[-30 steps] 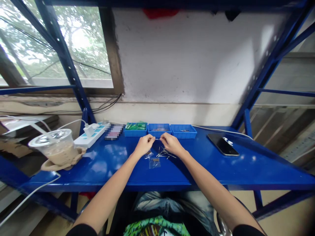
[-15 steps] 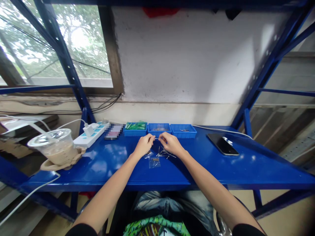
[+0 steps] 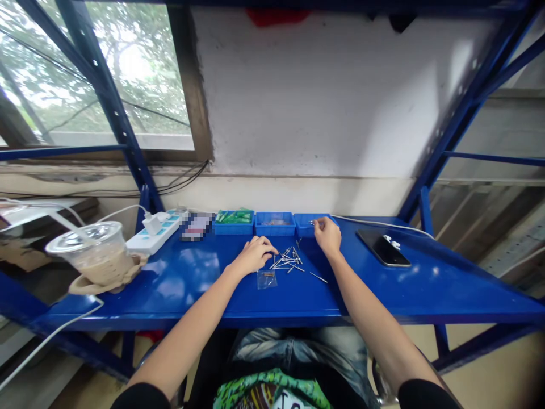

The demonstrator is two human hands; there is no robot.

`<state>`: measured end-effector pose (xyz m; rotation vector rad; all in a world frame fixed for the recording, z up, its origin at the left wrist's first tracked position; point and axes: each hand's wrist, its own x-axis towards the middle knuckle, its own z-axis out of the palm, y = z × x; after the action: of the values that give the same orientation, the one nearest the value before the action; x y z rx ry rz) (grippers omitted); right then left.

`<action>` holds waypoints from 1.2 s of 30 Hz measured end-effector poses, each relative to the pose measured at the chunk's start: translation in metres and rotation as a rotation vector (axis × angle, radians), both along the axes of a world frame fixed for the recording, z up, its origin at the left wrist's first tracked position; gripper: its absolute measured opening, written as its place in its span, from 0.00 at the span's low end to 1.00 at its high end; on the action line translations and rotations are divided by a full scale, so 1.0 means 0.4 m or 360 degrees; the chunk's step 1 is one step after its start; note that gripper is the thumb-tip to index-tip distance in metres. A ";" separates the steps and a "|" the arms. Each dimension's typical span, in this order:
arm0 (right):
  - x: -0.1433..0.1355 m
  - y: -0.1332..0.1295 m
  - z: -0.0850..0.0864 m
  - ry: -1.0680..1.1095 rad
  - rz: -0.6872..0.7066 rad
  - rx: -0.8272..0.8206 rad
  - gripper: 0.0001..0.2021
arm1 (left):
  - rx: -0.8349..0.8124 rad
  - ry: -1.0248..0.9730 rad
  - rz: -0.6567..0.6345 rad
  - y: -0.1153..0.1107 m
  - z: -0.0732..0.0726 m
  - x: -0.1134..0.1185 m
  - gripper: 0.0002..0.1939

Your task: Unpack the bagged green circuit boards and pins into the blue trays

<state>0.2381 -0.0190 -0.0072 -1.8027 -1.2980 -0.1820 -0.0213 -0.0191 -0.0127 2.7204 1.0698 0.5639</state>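
My right hand (image 3: 327, 234) is over the front of the right blue bin (image 3: 301, 230), its fingertips pinched on a thin metal pin (image 3: 313, 222). My left hand (image 3: 254, 254) is palm down on the table, fingers apart and bent, with the fingertips at the left edge of a loose pile of thin metal pins (image 3: 292, 260). Whether a fingertip touches one of them is too small to tell. A small clear plastic bag (image 3: 267, 278) with brass-coloured pieces in it lies just in front of the left hand. One single pin (image 3: 318, 277) lies apart, to the right.
Left of the right bin stand a middle blue bin (image 3: 275, 231) with small pieces and a left blue bin (image 3: 234, 228) with green packets. A phone (image 3: 383, 250) with white earbuds lies right. Leftward are a power strip (image 3: 159, 232) and a drink cup (image 3: 100, 255) in a holder.
My hands, together over a thin pin before, have parted. The right moved right to the right bin; the left came down to the pile. More pins lie spread out, one farther right.
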 end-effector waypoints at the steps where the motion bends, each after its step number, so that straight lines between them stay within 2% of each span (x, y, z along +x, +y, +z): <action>1: 0.004 0.000 -0.002 0.0015 -0.0035 -0.0026 0.12 | -0.0012 0.0023 0.0012 -0.001 0.001 -0.001 0.10; 5: -0.001 0.002 -0.005 0.0022 -0.0046 -0.0100 0.11 | -0.0051 0.0057 0.0083 0.000 0.007 -0.004 0.06; 11: -0.008 0.010 -0.009 -0.0023 0.0017 -0.0146 0.10 | -0.0117 0.0055 0.0115 0.003 0.006 -0.005 0.06; 21: -0.025 0.001 -0.002 -0.0029 0.0241 -0.0042 0.14 | -0.0056 -0.0351 0.0006 0.009 0.020 0.000 0.08; 23: -0.047 -0.009 0.006 -0.0064 0.0404 -0.0023 0.14 | -0.0032 -0.0405 0.0042 0.007 0.023 0.000 0.08; 28: -0.128 -0.035 0.017 -0.0293 0.1067 -0.0048 0.10 | 0.0033 -0.0524 0.0147 0.012 0.025 -0.003 0.09; 30: -0.154 -0.042 0.017 -0.0397 0.1166 -0.0046 0.07 | 0.0035 -0.0548 0.0180 0.014 0.026 -0.003 0.08; 36: -0.175 -0.051 0.015 -0.0501 0.1212 -0.0046 0.03 | -0.0019 -0.0601 0.0218 0.011 0.027 -0.001 0.08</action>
<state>0.1683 -0.0396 -0.0012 -1.2145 -2.1237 -0.0203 -0.0216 -0.0146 -0.0018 2.4041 1.1512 1.0373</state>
